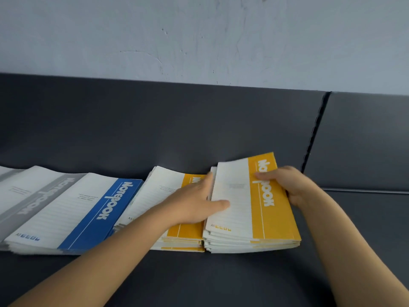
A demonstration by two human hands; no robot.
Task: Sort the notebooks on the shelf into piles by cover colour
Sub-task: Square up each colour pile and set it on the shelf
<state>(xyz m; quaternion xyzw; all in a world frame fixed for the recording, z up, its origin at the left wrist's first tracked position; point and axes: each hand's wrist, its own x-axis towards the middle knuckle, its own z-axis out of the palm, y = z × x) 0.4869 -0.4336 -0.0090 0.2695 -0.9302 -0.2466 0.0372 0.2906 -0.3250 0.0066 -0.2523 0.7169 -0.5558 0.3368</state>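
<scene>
Several piles of A5 notebooks lie in a row on the dark shelf [199, 273]. At the right sits a yellow pile [272, 220]; its far end is lifted off the shelf. My right hand [287, 185] grips that pile's right edge, thumb on the cover. My left hand [199, 202] holds its left edge, thumb lying on the white part of the cover. Left of it lies a second yellow pile [163, 191], partly under my left arm. Further left are a blue pile [88, 209] and a grey pile [26, 196], cut off by the frame edge.
A dark back panel [155, 120] rises behind the piles, with a slotted upright [314, 131] at the right. Above it is a pale wall [199, 36]. Bare shelf lies in front of the piles and to the right of the yellow pile.
</scene>
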